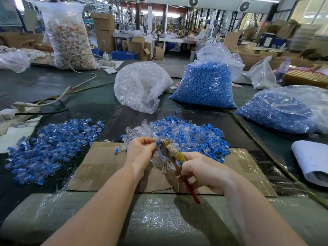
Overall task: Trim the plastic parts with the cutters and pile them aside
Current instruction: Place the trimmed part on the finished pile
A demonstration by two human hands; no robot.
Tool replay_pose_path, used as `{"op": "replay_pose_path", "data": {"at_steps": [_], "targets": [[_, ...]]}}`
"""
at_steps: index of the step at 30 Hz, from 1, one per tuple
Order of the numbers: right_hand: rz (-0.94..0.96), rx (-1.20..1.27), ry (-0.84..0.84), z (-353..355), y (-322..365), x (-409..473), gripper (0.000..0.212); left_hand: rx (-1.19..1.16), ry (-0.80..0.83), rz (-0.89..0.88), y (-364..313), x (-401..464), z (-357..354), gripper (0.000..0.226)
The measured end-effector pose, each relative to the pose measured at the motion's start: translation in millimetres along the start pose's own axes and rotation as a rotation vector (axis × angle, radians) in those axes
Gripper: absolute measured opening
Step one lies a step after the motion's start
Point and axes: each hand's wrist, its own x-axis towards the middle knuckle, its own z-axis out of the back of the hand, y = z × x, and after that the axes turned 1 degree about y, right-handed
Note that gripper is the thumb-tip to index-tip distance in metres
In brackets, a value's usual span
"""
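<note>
My right hand grips the taped, red-handled cutters, whose metal jaws point up-left at a small blue plastic part. My left hand pinches that part at the jaws. Behind the hands lies a mixed heap of blue and clear plastic parts on a cardboard sheet. A separate pile of blue-and-clear parts spreads over the dark table at the left.
A clear bag of transparent parts and two bags of blue parts stand behind the heap. White cables and a power strip lie at left. A white roll rests at right. Bubble wrap covers the near edge.
</note>
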Motion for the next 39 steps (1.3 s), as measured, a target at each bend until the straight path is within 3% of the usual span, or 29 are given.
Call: {"op": "replay_pose_path", "data": {"at_steps": [4, 11, 20, 23, 25, 27, 33, 39], "targets": [[-0.001, 0.008, 0.023, -0.6, 1.1, 0.1, 0.023, 0.079, 0.006, -0.008, -4.1, -0.4, -0.4, 0.008], [-0.007, -0.007, 0.035, -1.7, 3.8, -3.0, 0.019, -0.004, -0.005, 0.049, -0.2, 1.7, -2.2, 0.009], [0.041, -0.241, -0.121, -12.8, 4.0, -1.3, 0.022, -0.052, -0.011, 0.035, 6.3, 2.5, -4.8, 0.010], [0.067, -0.140, -0.152, -17.9, 2.4, -3.2, 0.019, -0.077, -0.031, 0.020, 5.6, 1.5, -2.3, 0.012], [0.065, 0.032, -0.171, -18.8, 0.7, -4.9, 0.030, -0.077, -0.058, -0.010, 4.8, 0.3, 1.7, 0.013], [0.079, 0.050, -0.256, -18.0, -3.9, -2.6, 0.044, 0.024, -0.136, -0.076, 6.2, 0.1, 10.6, 0.012], [0.054, -0.421, -0.667, 0.6, -31.3, 12.0, 0.063, 0.746, -0.466, -0.264, 23.9, 2.3, 54.2, 0.014], [0.008, -0.647, -0.848, 17.1, -54.3, 18.7, 0.070, 1.007, -0.459, -0.219, 37.1, 5.3, 64.8, 0.021]]}}
